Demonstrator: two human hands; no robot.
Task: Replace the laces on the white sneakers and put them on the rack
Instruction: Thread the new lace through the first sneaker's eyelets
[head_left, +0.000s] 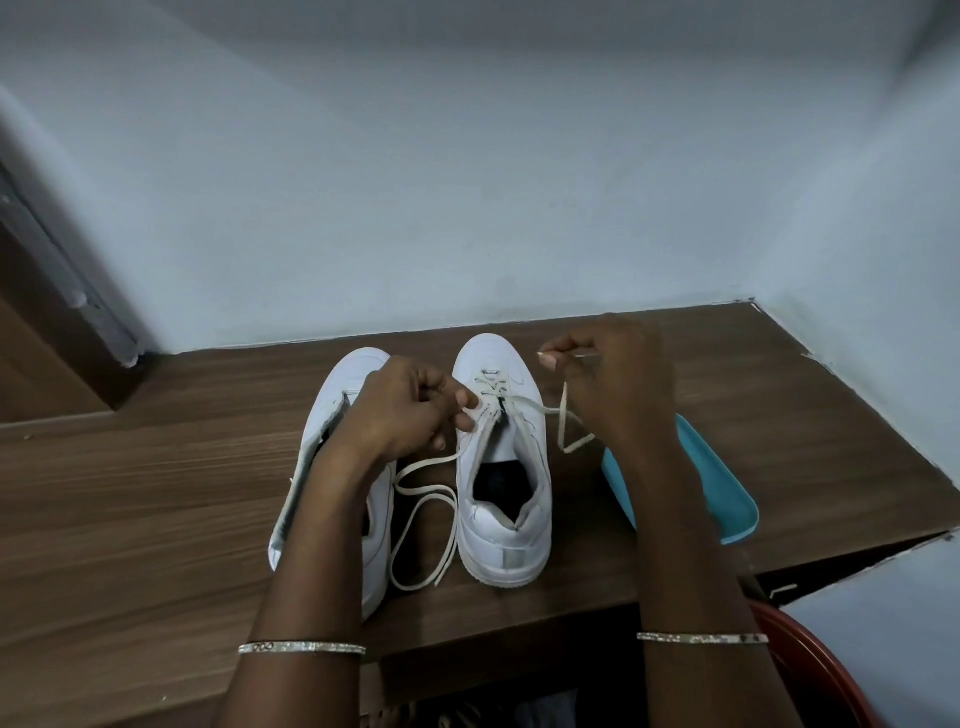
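Two white sneakers stand side by side on a wooden table (156, 493), toes toward the wall. The right sneaker (501, 499) has a cream lace (426, 499) threaded through its lower eyelets. One end of the lace trails in loops between the shoes. My left hand (410, 410) pinches the eyelet flap of the right sneaker near the lacing. My right hand (608, 379) pinches the other lace end, held up to the right of the shoe's toe. The left sneaker (337, 467) lies partly under my left forearm and shows no lace.
A teal plastic tray (727, 488) lies on the table right of the shoes, partly behind my right forearm. Pale walls close off the back and right. A red round object (815, 670) sits below the table's front edge at the lower right.
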